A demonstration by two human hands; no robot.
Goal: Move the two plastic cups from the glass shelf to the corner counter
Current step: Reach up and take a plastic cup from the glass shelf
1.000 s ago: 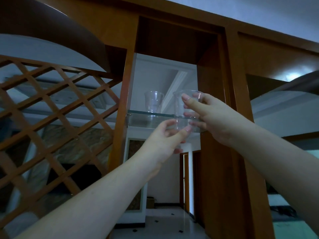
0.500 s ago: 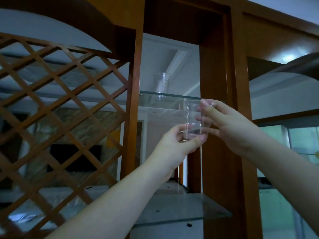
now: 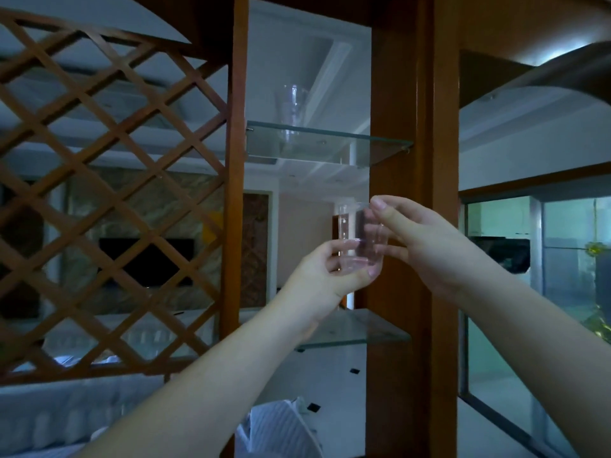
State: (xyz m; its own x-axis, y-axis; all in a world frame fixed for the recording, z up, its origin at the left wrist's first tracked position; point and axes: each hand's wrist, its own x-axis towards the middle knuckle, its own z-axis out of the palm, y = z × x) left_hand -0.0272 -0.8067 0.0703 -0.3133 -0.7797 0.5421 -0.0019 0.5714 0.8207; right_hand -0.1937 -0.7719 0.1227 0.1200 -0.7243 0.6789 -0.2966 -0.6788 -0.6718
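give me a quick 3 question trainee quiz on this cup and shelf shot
1. True or false: both hands touch the clear plastic cup below the upper glass shelf.
2. How many cups stand on that shelf?
3. Which hand cradles the held cup's base: A left hand, B right hand?

Key: 1 true. 2 one, the second clear cup, upright near the wooden lattice panel. 3 A; the right hand's fingers pinch near the rim.

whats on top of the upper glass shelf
One clear plastic cup stands upright on the upper glass shelf, toward its left side. Nothing else shows on it; the other cup is in both hands.
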